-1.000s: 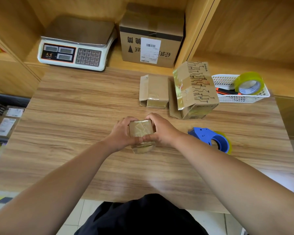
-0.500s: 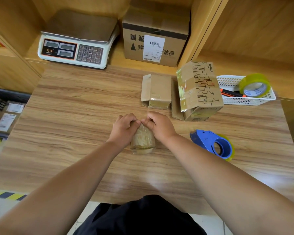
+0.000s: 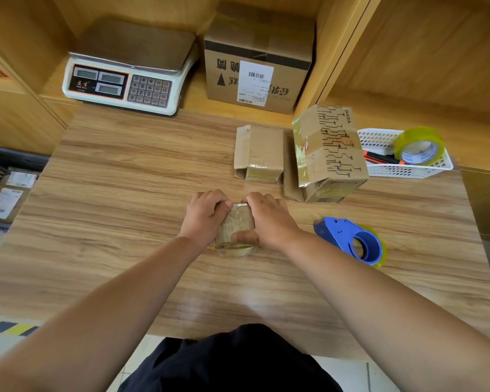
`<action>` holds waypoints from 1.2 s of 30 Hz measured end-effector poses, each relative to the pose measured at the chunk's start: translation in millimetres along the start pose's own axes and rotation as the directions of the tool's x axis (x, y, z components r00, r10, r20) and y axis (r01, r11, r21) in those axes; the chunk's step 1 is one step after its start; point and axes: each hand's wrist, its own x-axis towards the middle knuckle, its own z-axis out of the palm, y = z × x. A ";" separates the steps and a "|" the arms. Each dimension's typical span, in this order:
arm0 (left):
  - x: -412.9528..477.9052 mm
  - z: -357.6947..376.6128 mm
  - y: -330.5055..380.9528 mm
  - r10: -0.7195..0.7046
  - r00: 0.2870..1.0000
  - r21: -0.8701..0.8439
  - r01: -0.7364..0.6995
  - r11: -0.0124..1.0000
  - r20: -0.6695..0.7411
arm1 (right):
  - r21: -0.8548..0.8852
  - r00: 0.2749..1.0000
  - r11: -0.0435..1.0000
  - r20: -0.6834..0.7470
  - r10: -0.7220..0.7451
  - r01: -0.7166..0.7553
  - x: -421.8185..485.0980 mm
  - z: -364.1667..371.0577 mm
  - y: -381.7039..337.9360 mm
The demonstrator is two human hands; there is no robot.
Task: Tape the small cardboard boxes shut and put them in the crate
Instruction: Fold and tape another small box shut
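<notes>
Here, both hands clasp the small tape-wrapped box (image 3: 236, 222) at mid-table (image 3: 111, 222): the left hand (image 3: 203, 216) curls round its 9 o'clock side and the right hand (image 3: 270, 219) round its 3 o'clock side, thumb on top. The blue tape dispenser (image 3: 351, 239) lies at 3 o'clock from it. The dark crate (image 3: 9, 158) sits at 9 o'clock, beyond the table edge.
</notes>
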 end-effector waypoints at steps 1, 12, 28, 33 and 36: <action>-1.4 -1.3 0.6 0.001 1.000 -0.004 -0.001 1.000 0.011 | -0.024 0.999 1.000 -0.032 -0.010 0.009 1.9 2.8 0.8; -14.3 -15.7 13.9 -0.197 0.927 -0.167 0.260 0.951 0.320 | 0.002 0.964 0.989 -0.220 0.147 -0.150 6.3 15.8 -1.9; -24.9 -7.4 -1.6 0.237 0.953 0.125 -0.263 0.957 0.189 | 0.145 0.897 0.988 -0.429 0.105 -0.047 -33.3 42.8 1.5; -33.3 -13.8 -20.8 0.328 0.885 0.184 -0.402 0.897 0.331 | 0.025 0.941 1.000 -0.337 0.027 -0.020 -44.0 40.2 1.7; -34.0 -15.2 -20.3 0.255 0.924 0.226 -0.323 0.919 0.286 | 0.012 0.948 0.999 -0.316 0.034 -0.032 -39.6 35.9 3.2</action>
